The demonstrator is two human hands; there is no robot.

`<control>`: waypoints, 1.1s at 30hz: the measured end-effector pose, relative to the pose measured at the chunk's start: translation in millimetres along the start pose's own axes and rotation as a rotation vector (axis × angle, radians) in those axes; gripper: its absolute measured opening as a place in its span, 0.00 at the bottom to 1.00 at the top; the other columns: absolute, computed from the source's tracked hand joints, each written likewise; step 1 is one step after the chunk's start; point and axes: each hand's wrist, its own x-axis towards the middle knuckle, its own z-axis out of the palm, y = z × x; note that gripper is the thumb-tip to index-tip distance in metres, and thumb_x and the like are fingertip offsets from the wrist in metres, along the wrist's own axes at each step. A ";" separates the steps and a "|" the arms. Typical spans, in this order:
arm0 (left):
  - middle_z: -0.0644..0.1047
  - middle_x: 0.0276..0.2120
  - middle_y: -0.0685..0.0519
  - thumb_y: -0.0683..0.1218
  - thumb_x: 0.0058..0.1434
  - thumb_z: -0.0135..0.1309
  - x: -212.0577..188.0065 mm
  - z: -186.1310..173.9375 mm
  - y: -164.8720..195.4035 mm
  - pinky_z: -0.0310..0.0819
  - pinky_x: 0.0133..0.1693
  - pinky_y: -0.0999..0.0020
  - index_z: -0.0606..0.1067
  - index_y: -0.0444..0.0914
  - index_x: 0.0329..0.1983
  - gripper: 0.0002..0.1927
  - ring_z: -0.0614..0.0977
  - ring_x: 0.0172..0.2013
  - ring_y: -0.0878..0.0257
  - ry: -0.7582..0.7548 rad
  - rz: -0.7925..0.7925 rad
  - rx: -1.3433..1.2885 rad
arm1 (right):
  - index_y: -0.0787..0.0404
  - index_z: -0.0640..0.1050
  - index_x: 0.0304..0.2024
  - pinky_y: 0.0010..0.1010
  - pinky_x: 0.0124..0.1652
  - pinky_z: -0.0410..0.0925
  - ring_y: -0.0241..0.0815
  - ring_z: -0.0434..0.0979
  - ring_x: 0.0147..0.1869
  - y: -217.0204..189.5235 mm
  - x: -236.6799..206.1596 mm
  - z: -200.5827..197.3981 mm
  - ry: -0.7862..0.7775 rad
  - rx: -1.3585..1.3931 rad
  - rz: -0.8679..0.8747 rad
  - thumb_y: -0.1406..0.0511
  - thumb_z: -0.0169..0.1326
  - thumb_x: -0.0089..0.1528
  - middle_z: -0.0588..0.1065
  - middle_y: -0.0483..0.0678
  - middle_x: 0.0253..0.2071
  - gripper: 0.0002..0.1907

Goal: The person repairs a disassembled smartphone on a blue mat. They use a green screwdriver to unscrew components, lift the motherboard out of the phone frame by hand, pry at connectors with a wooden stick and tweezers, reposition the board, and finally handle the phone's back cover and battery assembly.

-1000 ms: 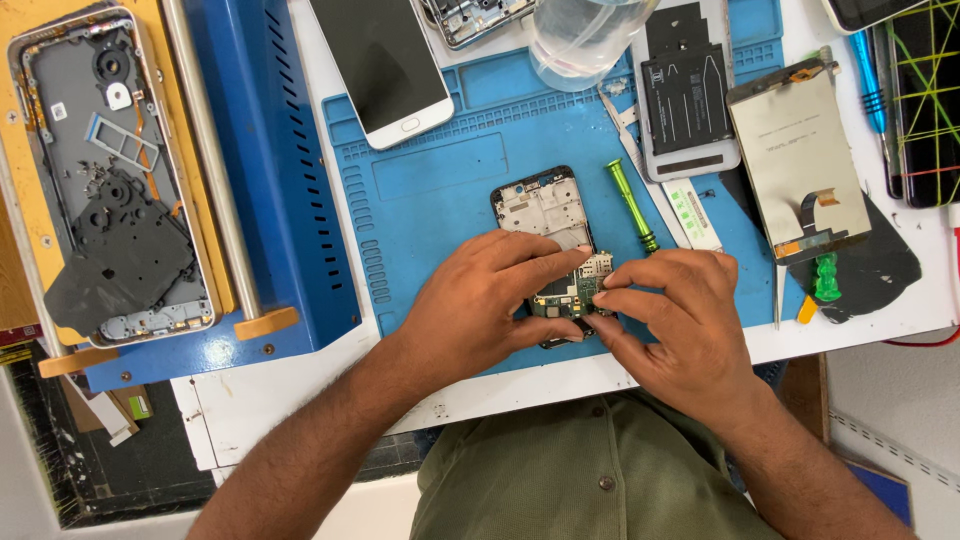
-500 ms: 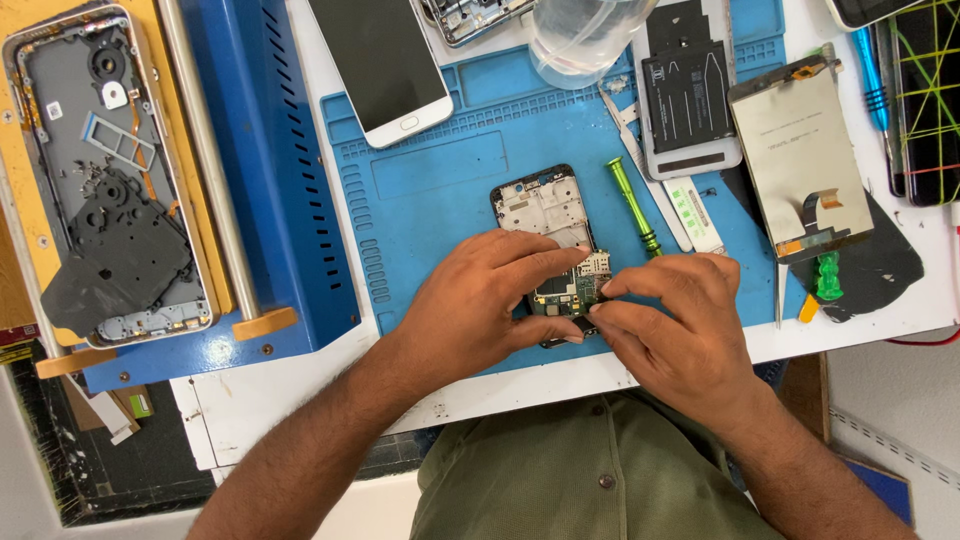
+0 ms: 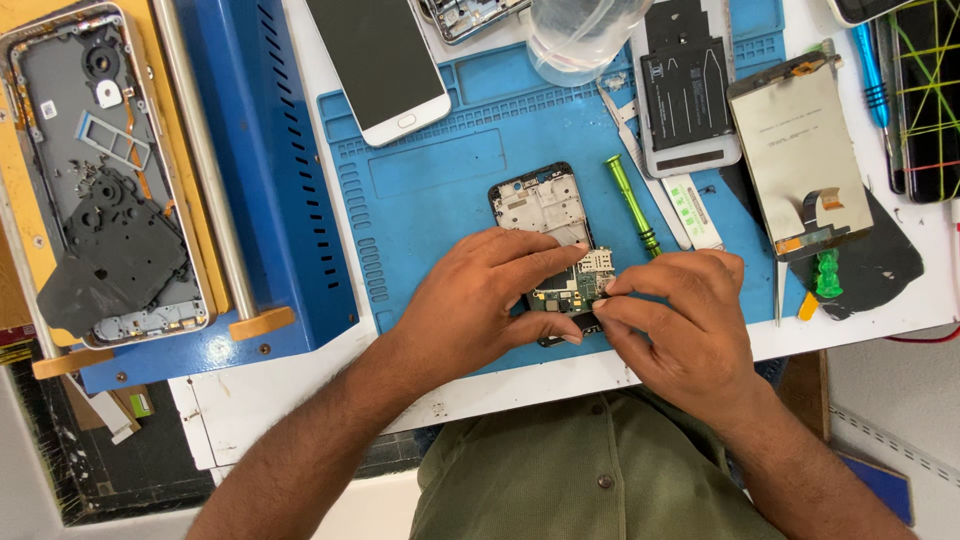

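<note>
- Opened phone (image 3: 545, 215) — back cover off, metal frame and green circuit board (image 3: 572, 290) exposed; lies near the front edge of the blue work mat (image 3: 430, 200), lower end hidden under the hands.
- Left hand (image 3: 470, 305) — laid over the phone's lower half, forefinger and thumb clamping the body to the mat; grasping, not clenched.
- Right hand (image 3: 690, 335) — fingertips pinched together at the board's right edge, on a small part too tiny to identify.
- Green screwdriver (image 3: 632, 205) — lying loose on the mat, just right of the phone, touched by neither hand.
- White phone (image 3: 380, 60) — screen up, at the mat's upper left, well apart from the work.
- Loose display panel (image 3: 795, 150) — face down with its flex cable showing, right of the mat.
- Open phone shell (image 3: 110, 180) — on the yellow-and-blue stand at far left.
- Handling note — a judgement: the step looks best done with the left hand pinning the frame flat while the right works the board edge gently, straight and without twisting, since the thin flex connectors would tear easily.
</note>
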 end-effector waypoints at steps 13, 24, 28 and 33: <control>0.81 0.49 0.50 0.65 0.56 0.62 -1.2 4.0 -1.1 0.75 0.55 0.56 0.79 0.40 0.57 0.33 0.82 0.52 0.56 0.023 0.005 0.021 | 0.54 0.83 0.45 0.39 0.53 0.58 0.40 0.73 0.52 -2.0 6.4 -3.3 0.021 -0.013 -0.011 0.69 0.70 0.57 0.78 0.39 0.45 0.14; 0.82 0.43 0.52 0.45 0.61 0.62 1.8 2.4 0.0 0.75 0.50 0.57 0.79 0.40 0.54 0.17 0.82 0.46 0.56 0.063 0.007 0.023 | 0.56 0.82 0.45 0.37 0.54 0.64 0.44 0.73 0.53 -3.4 22.8 -7.5 0.034 0.095 0.116 0.70 0.67 0.57 0.78 0.43 0.45 0.14; 0.81 0.38 0.52 0.44 0.63 0.62 3.4 2.3 -2.8 0.74 0.48 0.57 0.79 0.39 0.50 0.12 0.82 0.42 0.56 0.059 -0.002 0.000 | 0.56 0.82 0.45 0.34 0.52 0.68 0.42 0.75 0.54 0.4 26.8 -6.5 -0.019 0.184 0.195 0.68 0.68 0.58 0.78 0.44 0.45 0.13; 0.81 0.36 0.52 0.44 0.64 0.61 3.9 1.6 -4.2 0.74 0.47 0.57 0.80 0.39 0.47 0.09 0.82 0.41 0.57 0.066 -0.003 -0.021 | 0.57 0.83 0.45 0.32 0.50 0.70 0.40 0.76 0.52 3.7 28.1 -4.0 -0.033 0.272 0.243 0.68 0.68 0.57 0.78 0.45 0.45 0.13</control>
